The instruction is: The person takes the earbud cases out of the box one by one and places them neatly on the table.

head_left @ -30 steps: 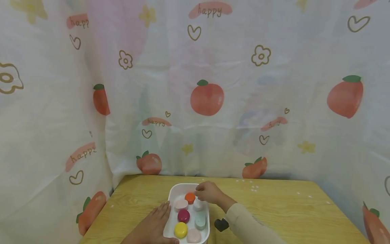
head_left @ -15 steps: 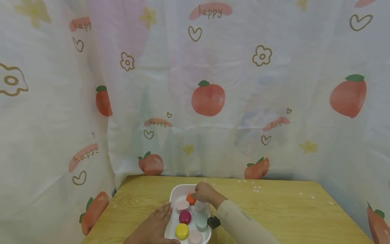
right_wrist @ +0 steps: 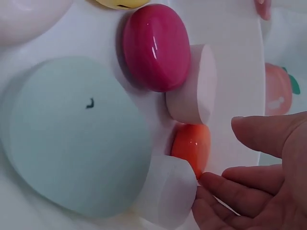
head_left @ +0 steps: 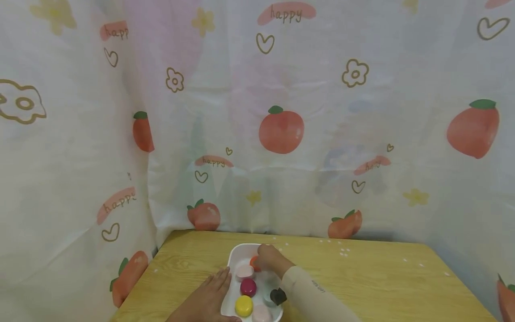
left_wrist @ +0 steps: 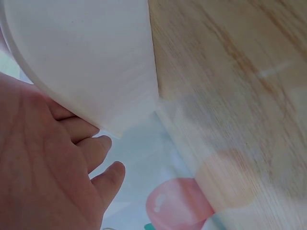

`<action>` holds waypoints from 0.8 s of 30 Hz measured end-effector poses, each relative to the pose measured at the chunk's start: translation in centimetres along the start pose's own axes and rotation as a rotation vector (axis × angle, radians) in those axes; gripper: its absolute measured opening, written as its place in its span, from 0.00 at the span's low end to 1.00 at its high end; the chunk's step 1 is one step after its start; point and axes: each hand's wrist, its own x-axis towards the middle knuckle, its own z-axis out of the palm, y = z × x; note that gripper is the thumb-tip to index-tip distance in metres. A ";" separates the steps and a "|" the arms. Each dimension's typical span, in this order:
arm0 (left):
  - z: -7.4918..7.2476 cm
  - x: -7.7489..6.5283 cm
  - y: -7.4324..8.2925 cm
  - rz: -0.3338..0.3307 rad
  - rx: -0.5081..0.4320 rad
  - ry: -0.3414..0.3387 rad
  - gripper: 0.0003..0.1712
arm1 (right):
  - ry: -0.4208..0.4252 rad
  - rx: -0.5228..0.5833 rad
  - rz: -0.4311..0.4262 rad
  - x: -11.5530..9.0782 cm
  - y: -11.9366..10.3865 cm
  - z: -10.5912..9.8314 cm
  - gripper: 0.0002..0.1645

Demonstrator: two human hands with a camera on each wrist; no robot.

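Observation:
A white tray [head_left: 237, 253] holds several smooth rounded pieces. My left hand [head_left: 209, 295] lies along its left side, fingers at the rim; in the left wrist view, the loosely bent fingers [left_wrist: 96, 148] sit under the tray's edge. At the far right end my right hand [head_left: 271, 259] reaches in. Its fingertips come right up to an orange piece [right_wrist: 192, 146] and a white piece [right_wrist: 168, 191], the thumb held apart. Beside these are a pale pink piece [right_wrist: 192, 91], a glossy magenta piece [right_wrist: 157, 48] and a large pale green piece [right_wrist: 79, 139].
Nearer in the tray lie a yellow piece [head_left: 243, 306] and another pale pink piece [head_left: 261, 314]. A small dark block [head_left: 278, 296] under the right sleeve overlaps the pale green piece. White specks [head_left: 344, 252] mark the wooden table [head_left: 382, 281]; a fruit-print curtain [head_left: 306, 197] encloses it.
My right hand has dipped further into the tray, over the orange and white pieces. The sleeve and dark block have shifted left over the tray's right edge. The left hand stays along the rim.

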 end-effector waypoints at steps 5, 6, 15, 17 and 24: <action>-0.1 0.0 0.0 -0.002 0.005 0.012 0.64 | 0.040 -0.037 -0.033 0.4 0.1 0.6 0.10; -0.1 0.0 0.1 -0.003 0.007 0.016 0.64 | 0.046 -0.056 -0.034 0.6 0.1 0.8 0.10; 0.3 -0.1 0.1 0.055 0.070 0.091 0.64 | 0.130 -0.217 -0.055 1.2 0.5 2.0 0.13; 0.2 -0.2 0.1 0.054 0.069 0.095 0.63 | 0.132 -0.211 -0.062 1.1 0.5 2.1 0.14; 0.2 0.0 -0.1 0.032 0.053 0.056 0.63 | 0.132 -0.187 -0.045 0.8 0.1 2.3 0.17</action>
